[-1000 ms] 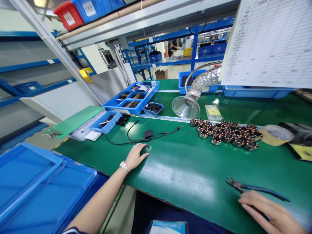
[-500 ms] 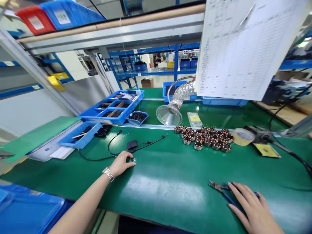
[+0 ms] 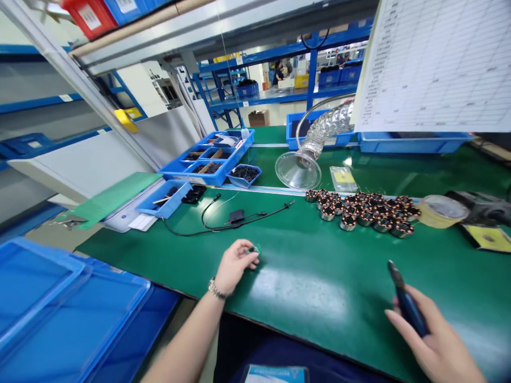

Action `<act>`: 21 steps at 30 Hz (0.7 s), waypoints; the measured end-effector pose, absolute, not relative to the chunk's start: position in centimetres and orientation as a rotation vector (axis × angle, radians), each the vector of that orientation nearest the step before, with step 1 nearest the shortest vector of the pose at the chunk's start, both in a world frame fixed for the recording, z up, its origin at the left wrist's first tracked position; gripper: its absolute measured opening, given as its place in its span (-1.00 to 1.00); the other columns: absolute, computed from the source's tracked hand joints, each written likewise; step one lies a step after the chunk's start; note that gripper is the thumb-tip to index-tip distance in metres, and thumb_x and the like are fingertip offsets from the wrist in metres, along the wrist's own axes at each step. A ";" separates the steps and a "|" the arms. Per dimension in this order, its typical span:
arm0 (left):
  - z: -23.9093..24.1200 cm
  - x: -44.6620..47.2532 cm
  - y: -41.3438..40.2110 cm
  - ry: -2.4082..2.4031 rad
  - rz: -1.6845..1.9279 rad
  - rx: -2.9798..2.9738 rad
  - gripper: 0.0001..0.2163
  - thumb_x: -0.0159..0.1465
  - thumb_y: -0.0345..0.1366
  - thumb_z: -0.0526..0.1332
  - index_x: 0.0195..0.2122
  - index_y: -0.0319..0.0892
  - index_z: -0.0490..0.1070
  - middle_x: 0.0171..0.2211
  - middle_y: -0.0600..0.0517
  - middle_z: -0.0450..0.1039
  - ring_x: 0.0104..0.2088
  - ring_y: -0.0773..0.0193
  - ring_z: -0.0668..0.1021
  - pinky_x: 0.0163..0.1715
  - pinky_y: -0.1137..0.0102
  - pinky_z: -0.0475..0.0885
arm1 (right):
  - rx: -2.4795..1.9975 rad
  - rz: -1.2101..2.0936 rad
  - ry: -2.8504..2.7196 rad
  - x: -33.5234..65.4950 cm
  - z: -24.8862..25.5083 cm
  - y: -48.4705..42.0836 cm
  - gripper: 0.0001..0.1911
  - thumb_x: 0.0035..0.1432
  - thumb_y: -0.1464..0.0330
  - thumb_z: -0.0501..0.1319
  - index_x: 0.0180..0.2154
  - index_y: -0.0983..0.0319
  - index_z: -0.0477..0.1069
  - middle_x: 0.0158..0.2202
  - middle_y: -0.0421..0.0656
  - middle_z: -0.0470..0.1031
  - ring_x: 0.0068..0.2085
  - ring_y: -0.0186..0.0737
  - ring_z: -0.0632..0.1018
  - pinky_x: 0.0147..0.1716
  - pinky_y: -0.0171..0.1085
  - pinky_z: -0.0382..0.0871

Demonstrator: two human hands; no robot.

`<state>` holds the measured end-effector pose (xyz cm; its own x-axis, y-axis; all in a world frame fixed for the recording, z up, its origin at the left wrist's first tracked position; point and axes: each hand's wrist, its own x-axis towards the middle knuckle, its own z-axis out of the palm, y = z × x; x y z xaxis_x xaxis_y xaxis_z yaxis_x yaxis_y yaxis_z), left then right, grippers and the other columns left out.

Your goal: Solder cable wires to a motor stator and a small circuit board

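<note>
Pinched in the fingers of my left hand is a small green circuit board, held just over the green mat; the fingers cover part of it. My right hand is closed around blue-handled cutting pliers, their jaws tilted up and away from me. Beyond my left hand lies a black cable with a flat black box on it. Several copper-wound motor stators stand in a cluster farther back, between the two hands.
A clear fume funnel on a silver hose stands behind the stators. Blue parts trays line the back left. A tape roll sits at the right. Paper sheets hang upper right. Blue bins stand lower left.
My right hand has picked the pliers up off the mat. My left hand has lifted the circuit board slightly and drawn it nearer. The view has turned left and down.
</note>
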<state>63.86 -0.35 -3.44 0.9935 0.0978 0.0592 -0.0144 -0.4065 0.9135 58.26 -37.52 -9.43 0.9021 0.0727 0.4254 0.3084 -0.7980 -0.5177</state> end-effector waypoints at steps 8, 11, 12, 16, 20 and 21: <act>-2.1 59.8 -8.0 -0.045 -0.101 1.481 -0.77 0.06 -0.30 0.26 -0.25 -0.23 0.37 -0.55 0.08 0.37 -0.55 0.39 0.45 -0.51 0.49 0.38 | -2.202 0.082 -0.653 57.5 -4.2 -29.9 -0.59 0.19 0.21 0.04 0.06 0.17 0.19 0.01 -0.08 0.34 0.01 -0.19 0.39 0.01 -0.19 0.30; -1.4 59.4 -8.1 -0.084 -0.066 1.533 -0.80 0.06 -0.32 0.25 -0.27 -0.22 0.39 -0.55 0.10 0.37 -0.55 0.40 0.44 -0.51 0.50 0.38 | -2.177 0.123 -0.641 57.2 -4.3 -29.9 -0.57 0.19 0.20 0.05 0.07 0.17 0.18 0.02 -0.07 0.33 0.03 -0.16 0.37 0.03 -0.15 0.28; -1.3 59.4 -8.1 -0.093 -0.057 1.549 -0.81 0.07 -0.32 0.25 -0.27 -0.22 0.39 -0.55 0.10 0.37 -0.55 0.40 0.44 -0.52 0.50 0.38 | -2.177 0.131 -0.639 57.2 -4.4 -30.0 -0.57 0.19 0.19 0.05 0.07 0.17 0.18 0.03 -0.07 0.33 0.03 -0.16 0.37 0.04 -0.14 0.28; -1.4 59.3 -8.2 -0.127 -0.090 1.600 -0.80 0.08 -0.33 0.23 -0.25 -0.22 0.39 -0.58 0.10 0.37 -0.55 0.40 0.44 -0.53 0.52 0.37 | -2.186 0.146 -0.641 57.0 -4.5 -30.4 -0.57 0.19 0.20 0.05 0.08 0.14 0.16 0.05 -0.11 0.31 0.05 -0.18 0.35 0.05 -0.17 0.27; -1.4 59.4 -8.5 -0.138 -0.107 1.610 -0.80 0.08 -0.33 0.23 -0.25 -0.23 0.39 -0.60 0.10 0.37 -0.56 0.39 0.43 -0.53 0.51 0.37 | -2.190 0.128 -0.637 56.9 -4.4 -30.6 -0.58 0.19 0.20 0.06 0.07 0.16 0.17 0.04 -0.10 0.32 0.05 -0.19 0.36 0.05 -0.18 0.27; -1.4 59.4 -8.6 -0.136 -0.100 1.613 -0.80 0.08 -0.32 0.23 -0.25 -0.23 0.40 -0.60 0.10 0.37 -0.56 0.39 0.43 -0.53 0.50 0.37 | -2.190 0.128 -0.637 56.9 -4.4 -30.7 -0.58 0.19 0.21 0.05 0.07 0.17 0.17 0.04 -0.10 0.32 0.04 -0.19 0.36 0.05 -0.18 0.27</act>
<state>59.37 -8.58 -1.36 0.9886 -0.1494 0.0189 -0.0257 -0.0435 0.9987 56.93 -30.70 -4.42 0.8661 0.4849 0.1216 0.4000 -0.5262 -0.7504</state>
